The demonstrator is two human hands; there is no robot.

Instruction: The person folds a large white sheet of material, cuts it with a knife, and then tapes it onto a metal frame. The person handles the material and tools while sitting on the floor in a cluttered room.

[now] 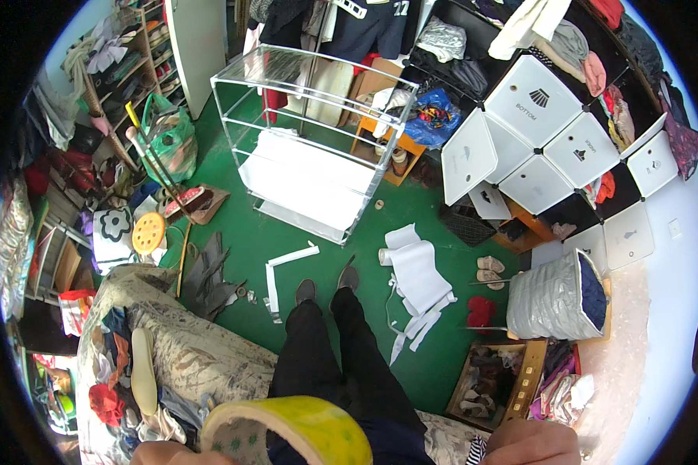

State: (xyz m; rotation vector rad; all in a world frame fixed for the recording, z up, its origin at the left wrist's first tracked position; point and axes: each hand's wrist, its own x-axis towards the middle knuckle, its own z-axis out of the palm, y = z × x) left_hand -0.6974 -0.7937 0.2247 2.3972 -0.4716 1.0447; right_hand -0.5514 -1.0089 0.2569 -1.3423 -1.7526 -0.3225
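A large roll of yellow tape [330, 426] with a cardboard core is close to me at the lower edge. My left hand [175, 454] is closed at the roll's left side, gripping it; most of its fingers are cut off by the frame. Farther right, my right hand [531, 444] shows curled knuckles, and whatever it holds, if anything, is hidden. In front of my feet stands a metal-tube rack [310, 147] with clear film over its top and white sheeting [306, 178] inside.
White sheet scraps [419, 271] and a bent white strip [271, 283] lie on the green floor. A cloth-covered sofa [186, 333] is at left. White cube cabinets [531, 101], a silver-covered chair [546, 298] and an open wooden drawer [484, 387] stand at right.
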